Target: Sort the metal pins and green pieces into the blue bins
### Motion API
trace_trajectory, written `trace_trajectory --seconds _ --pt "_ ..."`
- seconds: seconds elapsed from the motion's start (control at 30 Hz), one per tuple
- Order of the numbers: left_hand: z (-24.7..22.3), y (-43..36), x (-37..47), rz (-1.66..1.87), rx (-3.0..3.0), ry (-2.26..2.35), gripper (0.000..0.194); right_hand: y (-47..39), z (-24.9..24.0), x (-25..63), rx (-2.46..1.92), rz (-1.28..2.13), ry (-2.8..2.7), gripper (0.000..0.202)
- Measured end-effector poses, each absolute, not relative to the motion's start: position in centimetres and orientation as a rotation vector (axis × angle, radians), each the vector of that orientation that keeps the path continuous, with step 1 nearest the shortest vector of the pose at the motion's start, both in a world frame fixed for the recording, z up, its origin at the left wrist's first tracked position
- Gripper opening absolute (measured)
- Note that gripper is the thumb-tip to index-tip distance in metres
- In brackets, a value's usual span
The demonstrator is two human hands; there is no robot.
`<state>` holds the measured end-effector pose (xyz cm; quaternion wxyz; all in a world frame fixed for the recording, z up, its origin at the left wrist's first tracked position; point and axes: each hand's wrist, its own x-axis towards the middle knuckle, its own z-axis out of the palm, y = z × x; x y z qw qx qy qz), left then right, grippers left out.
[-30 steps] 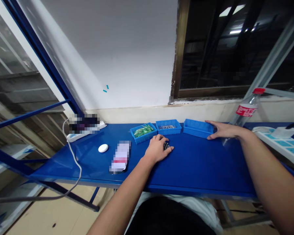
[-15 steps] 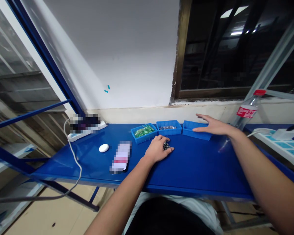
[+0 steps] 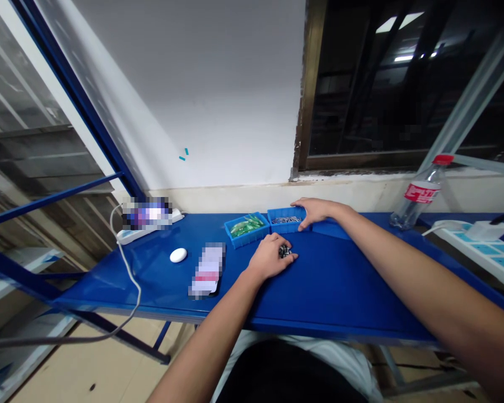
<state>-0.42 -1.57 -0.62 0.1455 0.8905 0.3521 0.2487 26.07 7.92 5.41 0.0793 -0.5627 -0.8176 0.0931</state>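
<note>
Where the table runs leftward, a white oval object lies just left of a phone, which is nearer the front edge. Farther right, toward the back edge, stands a blue left bin of green packets. Before it rests the left hand, cupped round small dark pieces; I cannot tell whether its grip presses any. Behind these, along the back edge, the middle bin carries slender pieces. The right hand has just come across from the right bin, now mostly hidden; its grip straddles the middle bin's right end, firmness unclear, so work appears centred there. Toward the back right corner stands a bottle.
</note>
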Motion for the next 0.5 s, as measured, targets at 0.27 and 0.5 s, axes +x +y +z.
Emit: trace_trajectory --seconds 0.27,0.5 --pt "-0.5 -1.7 -0.4 0.705 2.554 1.072 0.032 3.6 9.5 27.3 -1.442 0.241 -2.13 0.101" --pt "-0.1 -2.0 -0.3 0.678 2.564 1.087 0.023 -4.0 12.0 28.6 -1.372 0.461 -2.053 0.102"
